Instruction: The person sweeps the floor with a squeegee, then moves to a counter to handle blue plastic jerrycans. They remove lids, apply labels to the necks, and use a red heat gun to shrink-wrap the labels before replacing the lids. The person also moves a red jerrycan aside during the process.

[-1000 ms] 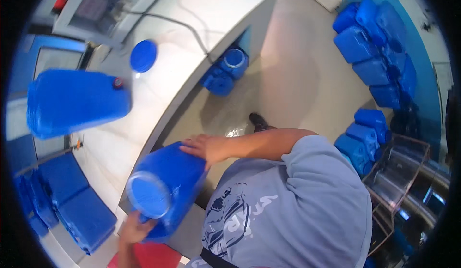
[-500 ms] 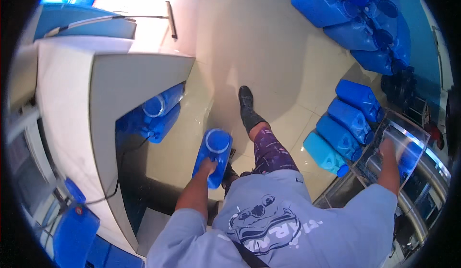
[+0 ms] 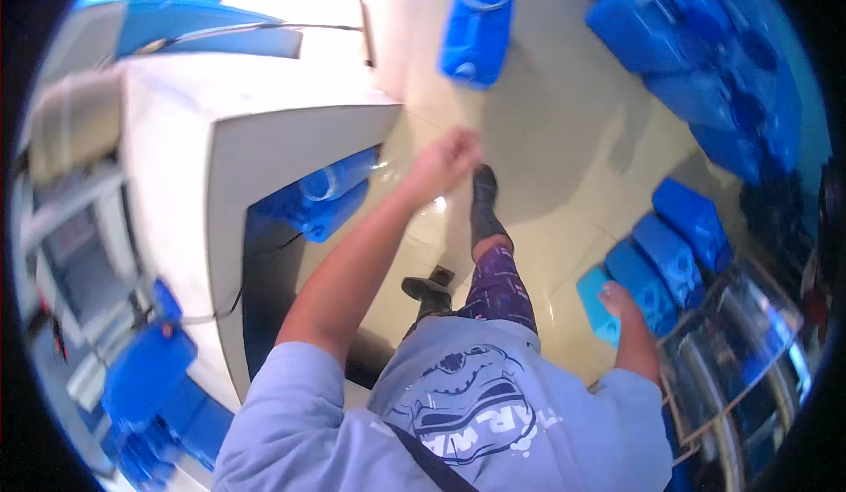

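A blue plastic jug (image 3: pixel 476 47) with a round collar is beyond my left hand on the tiled floor, apart from it. My left hand (image 3: pixel 448 157) is held out in front of me, its fingers curled in with no object showing in them. Over on the right, my right hand (image 3: pixel 619 301) overlaps a turquoise jug (image 3: pixel 593 296), the nearest in a row of blue jugs (image 3: pixel 674 249). That hand is blurred, so its grip and any contact with the jug cannot be made out.
A white counter (image 3: pixel 211 86) with a long-handled squeegee (image 3: pixel 366 38) stands at left. More blue jugs (image 3: pixel 339 188) sit beneath it. Stacked blue jugs (image 3: pixel 705 86) line the right wall. A clear-topped machine (image 3: pixel 731 342) is at near right.
My left hand has let go of the blue jug, which has moved forward across the floor. The right hand has come off the machine toward the turquoise jug. My view has shifted.
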{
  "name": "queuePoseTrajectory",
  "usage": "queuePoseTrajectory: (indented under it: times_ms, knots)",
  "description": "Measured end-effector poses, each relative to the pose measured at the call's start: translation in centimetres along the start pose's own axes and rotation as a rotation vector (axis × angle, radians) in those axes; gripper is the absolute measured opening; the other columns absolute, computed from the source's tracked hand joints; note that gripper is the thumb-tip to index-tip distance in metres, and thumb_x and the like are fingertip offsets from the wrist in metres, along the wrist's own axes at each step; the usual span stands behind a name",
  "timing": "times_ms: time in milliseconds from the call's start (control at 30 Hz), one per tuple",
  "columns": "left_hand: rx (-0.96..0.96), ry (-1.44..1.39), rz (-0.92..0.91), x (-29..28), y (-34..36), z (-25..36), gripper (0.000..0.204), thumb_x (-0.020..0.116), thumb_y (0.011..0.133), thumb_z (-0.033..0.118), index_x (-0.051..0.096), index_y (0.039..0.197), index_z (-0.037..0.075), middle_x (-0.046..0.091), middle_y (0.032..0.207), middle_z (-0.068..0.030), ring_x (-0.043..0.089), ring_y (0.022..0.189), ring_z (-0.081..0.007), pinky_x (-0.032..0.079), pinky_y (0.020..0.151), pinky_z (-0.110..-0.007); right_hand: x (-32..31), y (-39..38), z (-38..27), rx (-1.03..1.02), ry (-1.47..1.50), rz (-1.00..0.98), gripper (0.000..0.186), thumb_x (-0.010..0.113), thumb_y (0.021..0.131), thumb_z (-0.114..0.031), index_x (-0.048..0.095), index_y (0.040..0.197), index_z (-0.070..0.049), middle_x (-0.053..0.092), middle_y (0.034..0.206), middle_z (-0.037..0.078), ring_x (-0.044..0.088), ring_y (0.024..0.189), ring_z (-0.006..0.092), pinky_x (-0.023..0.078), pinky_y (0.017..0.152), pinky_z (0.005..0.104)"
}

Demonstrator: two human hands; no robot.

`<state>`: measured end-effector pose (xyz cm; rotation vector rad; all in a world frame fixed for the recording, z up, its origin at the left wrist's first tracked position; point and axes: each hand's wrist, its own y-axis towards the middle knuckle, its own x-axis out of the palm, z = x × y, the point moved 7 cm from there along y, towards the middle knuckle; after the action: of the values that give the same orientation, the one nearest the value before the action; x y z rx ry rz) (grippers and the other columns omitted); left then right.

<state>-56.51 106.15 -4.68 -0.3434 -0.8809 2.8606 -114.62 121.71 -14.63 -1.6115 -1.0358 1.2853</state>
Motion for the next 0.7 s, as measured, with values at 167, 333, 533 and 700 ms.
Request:
queuePoseTrajectory:
  times_ms: [167, 333, 533, 700]
  knots:
    - [-0.101, 0.081, 0.014, -1.8, -24.9, -2.5, 0.042, 0.061, 0.098, 0.031, 0.052, 0.128, 0.004, 0.064, 0.121, -0.0146, 0.062, 0.115, -0.0251, 0.048, 0.099, -0.038, -5.8, 5.1, -24.2, -0.375, 0.29, 0.266, 0.039, 0.058, 0.096, -0.029, 0.059, 0.123, -0.001, 0.066, 0.115, 0.02, 0.062, 0.109, 0.0271, 0.048, 0.095, 0.0384]
    - [-0.535, -0.001, 0.427, -8.2, -55.9, -12.9, 0.046, 0.061, 0.096, 0.036, 0.055, 0.128, 0.003, 0.064, 0.12, -0.0154, 0.063, 0.111, -0.0246, 0.049, 0.098, -0.037, -3.5, 6.6, -36.7, -0.572, 0.136, 0.218, 0.041, 0.058, 0.096, -0.031, 0.059, 0.121, 0.002, 0.064, 0.109, 0.019, 0.062, 0.103, 0.0285, 0.048, 0.092, 0.0403]
    - [-0.555, 0.223, 1.64, -12.7, -100.9, -16.3, 0.034, 0.066, 0.092, 0.026, 0.062, 0.116, 0.002, 0.07, 0.106, -0.0133, 0.066, 0.098, -0.022, 0.052, 0.086, -0.037, 6.6, 6.9, -45.5, -0.7, -0.782, 0.01, 0.041, 0.062, 0.093, -0.033, 0.061, 0.117, -0.001, 0.062, 0.122, 0.023, 0.059, 0.117, 0.0355, 0.045, 0.1, 0.0464]
    - [-1.157, 0.781, 2.133, -2.7, -136.6, -13.8, 0.033, 0.066, 0.086, 0.015, 0.065, 0.118, 0.005, 0.065, 0.119, -0.0176, 0.063, 0.107, -0.034, 0.05, 0.093, -0.041, 23.5, -6.8, -60.4, -1.225, -1.31, -0.134, 0.041, 0.057, 0.094, -0.032, 0.059, 0.119, 0.0, 0.066, 0.112, 0.022, 0.06, 0.111, 0.0387, 0.045, 0.099, 0.046]
